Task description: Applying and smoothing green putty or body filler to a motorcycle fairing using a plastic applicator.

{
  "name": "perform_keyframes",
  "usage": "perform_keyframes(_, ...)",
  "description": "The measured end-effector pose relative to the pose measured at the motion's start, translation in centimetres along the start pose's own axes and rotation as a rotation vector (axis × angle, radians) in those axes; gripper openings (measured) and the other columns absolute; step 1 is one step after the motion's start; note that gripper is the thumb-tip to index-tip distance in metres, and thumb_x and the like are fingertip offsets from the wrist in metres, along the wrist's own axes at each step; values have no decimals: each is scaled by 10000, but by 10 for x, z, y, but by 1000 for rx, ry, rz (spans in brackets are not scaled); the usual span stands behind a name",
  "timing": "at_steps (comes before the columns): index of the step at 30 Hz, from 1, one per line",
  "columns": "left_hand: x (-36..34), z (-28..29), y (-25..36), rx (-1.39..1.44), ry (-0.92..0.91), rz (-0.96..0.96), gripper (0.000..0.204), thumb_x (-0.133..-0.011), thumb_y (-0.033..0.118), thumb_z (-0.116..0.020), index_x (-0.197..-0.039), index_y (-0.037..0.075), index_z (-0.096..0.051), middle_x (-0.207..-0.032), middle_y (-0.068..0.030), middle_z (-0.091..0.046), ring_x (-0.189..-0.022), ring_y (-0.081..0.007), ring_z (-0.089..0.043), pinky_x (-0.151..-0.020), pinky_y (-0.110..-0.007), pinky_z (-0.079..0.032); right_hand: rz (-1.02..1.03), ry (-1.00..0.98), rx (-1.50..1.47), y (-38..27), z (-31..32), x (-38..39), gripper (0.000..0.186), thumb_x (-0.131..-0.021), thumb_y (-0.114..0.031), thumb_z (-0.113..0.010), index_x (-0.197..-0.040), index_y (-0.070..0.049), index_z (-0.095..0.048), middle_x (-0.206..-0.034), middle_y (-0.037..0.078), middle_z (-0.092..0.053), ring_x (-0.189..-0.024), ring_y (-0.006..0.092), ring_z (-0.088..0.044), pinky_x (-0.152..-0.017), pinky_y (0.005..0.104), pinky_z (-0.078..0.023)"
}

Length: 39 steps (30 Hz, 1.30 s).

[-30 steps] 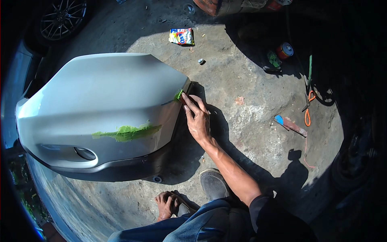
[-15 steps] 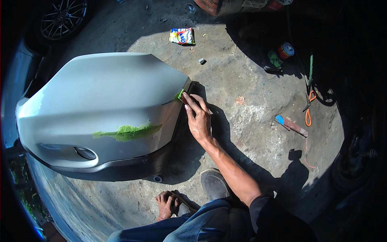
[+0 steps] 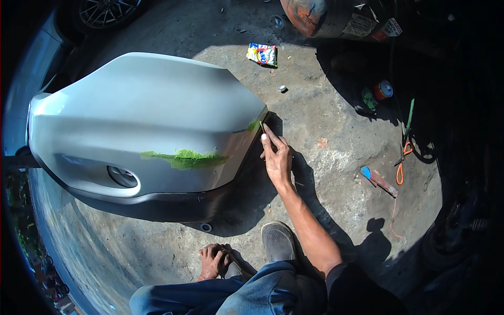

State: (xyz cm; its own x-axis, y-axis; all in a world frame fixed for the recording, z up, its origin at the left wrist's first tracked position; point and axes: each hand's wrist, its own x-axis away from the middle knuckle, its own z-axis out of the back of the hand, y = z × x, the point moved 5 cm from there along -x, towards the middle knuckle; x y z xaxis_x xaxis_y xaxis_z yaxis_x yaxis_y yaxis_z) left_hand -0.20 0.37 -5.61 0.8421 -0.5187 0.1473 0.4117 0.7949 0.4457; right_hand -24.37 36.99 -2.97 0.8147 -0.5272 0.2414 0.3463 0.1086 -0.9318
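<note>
A silver car bumper point(image 3: 157, 105) lies to the left, with a long patch of green putty point(image 3: 191, 159) across its face. A smaller green smear point(image 3: 254, 125) marks its right edge. There my right hand point(image 3: 278, 157) pinches a small putty spreader point(image 3: 261, 126), seen nearly edge-on, with green on it. Thumb and forefinger close on the spreader. Low in the view, my left hand point(image 3: 212, 261) is bent over beside the toe of my left shoe point(image 3: 235, 271). Its fingers are curled, and what lies under them is hidden.
On the concrete lie a colourful packet point(image 3: 262, 54), orange-handled scissors point(image 3: 402, 163) and a blue-and-red scraper-like tool point(image 3: 379, 181). A round can point(image 3: 383, 90) stands in shadow beside a green-smeared piece point(image 3: 368, 98). A rusty drum point(image 3: 325, 18) is at the far side. My right shoe point(image 3: 278, 241) is near the bumper.
The view has shifted, so the bumper sits farther right and higher. My right hand has turned the spreader more edge-on at the bumper's edge. My left hand stays by the shoe.
</note>
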Motion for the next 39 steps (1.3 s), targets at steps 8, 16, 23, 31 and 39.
perform_keyframes(8,-5,6,9,8,29,4,300,-793,242,-790,-1073,181,-701,-1211,-107,-584,-1176,-324,-543,-977,-494,-386,-126,-42,13,5,-8,-13,495,-1017,-572,-576,-1381,-254,-681,-911,117,-626,-591,152,-662,-633,323,-552)
perform_keyframes(16,-4,11,8,50,62,14,288,-817,238,-790,-1086,175,-708,-1203,-99,-594,-1158,-311,-552,-964,-484,-391,-162,-57,-162,-17,-18,1,559,-1012,-503,-637,-1364,-70,-673,-832,82,-711,-549,94,-570,-527,276,-511)
perform_keyframes(23,-4,13,6,65,87,4,289,-809,245,-806,-1075,178,-711,-1195,-86,-595,-1133,-297,-553,-941,-476,-395,-242,-91,-305,-26,-16,8,506,-1011,-399,-685,-1343,-18,-675,-1002,44,-685,-577,77,-560,-533,249,-478)
perform_keyframes(31,-2,13,7,70,110,18,289,-815,248,-811,-1076,178,-708,-1215,-95,-588,-1122,-304,-548,-932,-479,-392,-230,-221,-313,-36,-8,18,511,-1020,-387,-673,-1357,-4,-655,-1015,52,-698,-594,80,-544,-580,251,-488)
perform_keyframes(39,-2,10,3,68,77,1,300,-833,276,-800,-1091,173,-688,-1222,-94,-589,-1149,-293,-555,-942,-473,-403,-282,-155,-248,-28,17,-8,505,-1028,-444,-640,-1288,-13,-675,-924,60,-688,-580,83,-575,-545,250,-467)
